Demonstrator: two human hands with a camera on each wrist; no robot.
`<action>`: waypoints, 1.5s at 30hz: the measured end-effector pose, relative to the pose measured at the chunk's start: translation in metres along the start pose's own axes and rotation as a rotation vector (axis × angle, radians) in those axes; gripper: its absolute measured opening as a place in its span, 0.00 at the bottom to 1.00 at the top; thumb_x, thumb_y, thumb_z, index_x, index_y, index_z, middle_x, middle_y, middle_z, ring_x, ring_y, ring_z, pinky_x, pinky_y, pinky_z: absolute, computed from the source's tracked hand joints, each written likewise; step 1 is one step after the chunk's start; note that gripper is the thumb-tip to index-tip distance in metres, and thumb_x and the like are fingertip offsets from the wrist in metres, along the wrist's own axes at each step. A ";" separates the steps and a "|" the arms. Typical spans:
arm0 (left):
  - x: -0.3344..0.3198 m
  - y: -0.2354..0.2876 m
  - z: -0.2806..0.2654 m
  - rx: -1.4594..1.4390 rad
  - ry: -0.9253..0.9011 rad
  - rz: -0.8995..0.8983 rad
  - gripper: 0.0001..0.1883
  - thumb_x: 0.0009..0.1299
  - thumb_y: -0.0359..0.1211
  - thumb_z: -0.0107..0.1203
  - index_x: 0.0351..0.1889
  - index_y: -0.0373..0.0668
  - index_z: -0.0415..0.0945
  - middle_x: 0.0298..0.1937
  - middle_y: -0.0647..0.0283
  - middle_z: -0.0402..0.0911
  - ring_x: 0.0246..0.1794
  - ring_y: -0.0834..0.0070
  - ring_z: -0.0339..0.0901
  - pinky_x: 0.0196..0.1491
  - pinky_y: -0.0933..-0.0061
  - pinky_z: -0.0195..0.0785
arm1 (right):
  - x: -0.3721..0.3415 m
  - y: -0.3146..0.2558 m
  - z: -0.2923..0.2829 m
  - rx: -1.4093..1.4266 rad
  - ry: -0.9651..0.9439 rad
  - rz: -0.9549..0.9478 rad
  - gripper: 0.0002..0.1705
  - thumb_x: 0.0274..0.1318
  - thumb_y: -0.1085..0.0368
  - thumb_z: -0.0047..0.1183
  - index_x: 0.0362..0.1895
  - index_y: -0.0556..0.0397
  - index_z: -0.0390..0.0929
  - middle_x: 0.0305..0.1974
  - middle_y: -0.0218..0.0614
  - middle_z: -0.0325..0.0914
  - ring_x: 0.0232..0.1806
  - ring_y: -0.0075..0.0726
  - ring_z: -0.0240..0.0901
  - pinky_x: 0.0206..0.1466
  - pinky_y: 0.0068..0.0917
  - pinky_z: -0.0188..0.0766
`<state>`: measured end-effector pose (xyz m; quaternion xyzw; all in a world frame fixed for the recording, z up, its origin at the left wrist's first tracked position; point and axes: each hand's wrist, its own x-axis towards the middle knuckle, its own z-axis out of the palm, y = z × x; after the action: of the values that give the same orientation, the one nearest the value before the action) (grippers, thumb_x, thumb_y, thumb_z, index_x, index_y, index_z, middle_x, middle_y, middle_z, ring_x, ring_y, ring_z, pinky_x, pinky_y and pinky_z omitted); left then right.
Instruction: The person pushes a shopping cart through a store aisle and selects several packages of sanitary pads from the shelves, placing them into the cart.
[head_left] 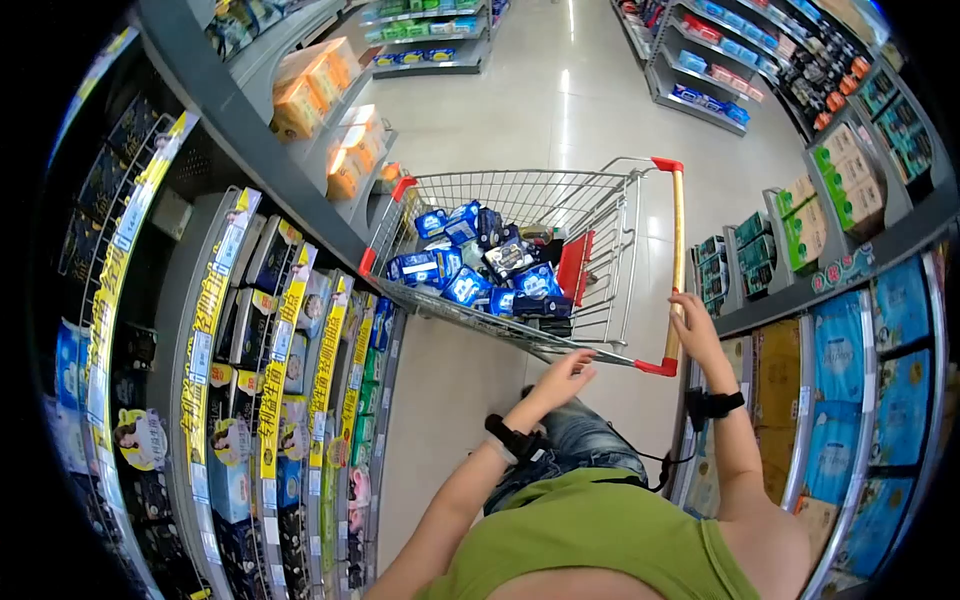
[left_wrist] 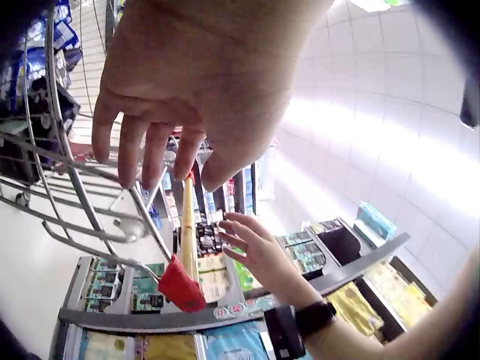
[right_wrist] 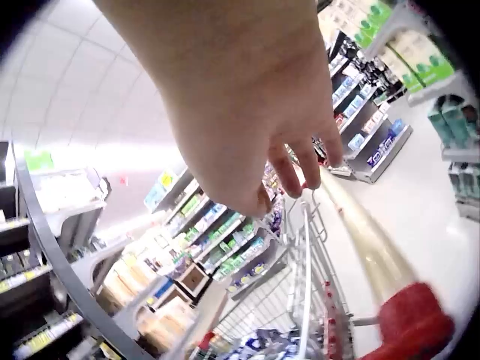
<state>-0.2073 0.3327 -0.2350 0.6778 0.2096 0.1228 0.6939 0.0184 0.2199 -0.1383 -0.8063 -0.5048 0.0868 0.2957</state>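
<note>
A wire shopping cart [head_left: 500, 172] with red corner pieces stands ahead of me, its yellow handle bar [head_left: 679, 230] on the right side. Several blue plastic packs [head_left: 468, 285] and some dark ones lie heaped inside it. My left hand [head_left: 562, 382] hovers by the cart's near rim, fingers relaxed and holding nothing. Close to the near end of the handle bar is my right hand [head_left: 698, 330]. The right wrist view shows that hand [right_wrist: 247, 127] with loosely bent fingers beside the bar, not wrapped around it.
Shelves with yellow price strips [head_left: 205, 320] line the left side. On the right, a shelf holds blue packs [head_left: 838, 350] and green-and-beige packs [head_left: 850, 175]. Farther along the tiled floor [head_left: 560, 110] stand more shelf units [head_left: 700, 75].
</note>
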 end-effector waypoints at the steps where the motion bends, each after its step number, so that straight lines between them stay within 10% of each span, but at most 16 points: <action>1: 0.003 0.000 0.011 0.053 -0.044 0.045 0.19 0.60 0.36 0.49 0.48 0.39 0.64 0.42 0.56 0.71 0.44 0.70 0.69 0.47 0.73 0.61 | -0.001 0.009 -0.007 -0.030 0.021 0.009 0.13 0.46 0.69 0.46 0.40 0.54 0.67 0.42 0.44 0.64 0.46 0.48 0.62 0.48 0.32 0.60; 14: 0.075 0.040 0.126 0.840 0.263 0.160 0.31 0.54 0.49 0.51 0.51 0.38 0.62 0.36 0.51 0.73 0.36 0.56 0.69 0.40 0.62 0.61 | 0.138 0.160 -0.016 -0.594 -0.067 -0.330 0.33 0.29 0.76 0.50 0.48 0.40 0.65 0.59 0.46 0.46 0.61 0.51 0.41 0.57 0.50 0.46; 18: 0.135 -0.002 0.167 0.660 0.496 0.145 0.31 0.54 0.47 0.51 0.51 0.40 0.60 0.33 0.50 0.72 0.36 0.57 0.68 0.39 0.62 0.62 | 0.186 0.191 0.013 -0.597 -0.118 -0.699 0.17 0.37 0.69 0.48 0.38 0.44 0.72 0.57 0.41 0.52 0.61 0.47 0.43 0.58 0.52 0.43; 22: 0.131 0.023 0.167 -0.014 0.313 -0.381 0.17 0.54 0.34 0.47 0.43 0.42 0.62 0.18 0.58 0.69 0.12 0.68 0.68 0.15 0.70 0.63 | 0.205 0.190 0.023 -0.642 -0.324 -0.912 0.07 0.30 0.68 0.49 0.23 0.47 0.74 0.28 0.34 0.70 0.44 0.42 0.62 0.57 0.46 0.47; 30: 0.107 0.033 0.172 0.144 0.483 -0.296 0.11 0.54 0.29 0.41 0.36 0.40 0.64 0.17 0.58 0.69 0.11 0.71 0.67 0.12 0.70 0.57 | 0.202 0.173 0.021 -0.685 -0.402 -0.922 0.07 0.31 0.67 0.47 0.22 0.50 0.75 0.28 0.37 0.72 0.39 0.44 0.64 0.58 0.45 0.46; 45: -0.095 0.031 0.207 0.650 0.518 -0.479 0.15 0.47 0.30 0.49 0.36 0.44 0.71 0.27 0.54 0.75 0.29 0.58 0.72 0.31 0.60 0.64 | -0.005 0.103 0.001 -0.413 -0.591 -1.067 0.10 0.31 0.58 0.48 0.14 0.52 0.73 0.16 0.42 0.72 0.20 0.46 0.70 0.25 0.37 0.67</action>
<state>-0.1933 0.1072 -0.1933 0.7393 0.5534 0.0523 0.3799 0.0942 0.1839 -0.1978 -0.4267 -0.9030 0.0475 -0.0147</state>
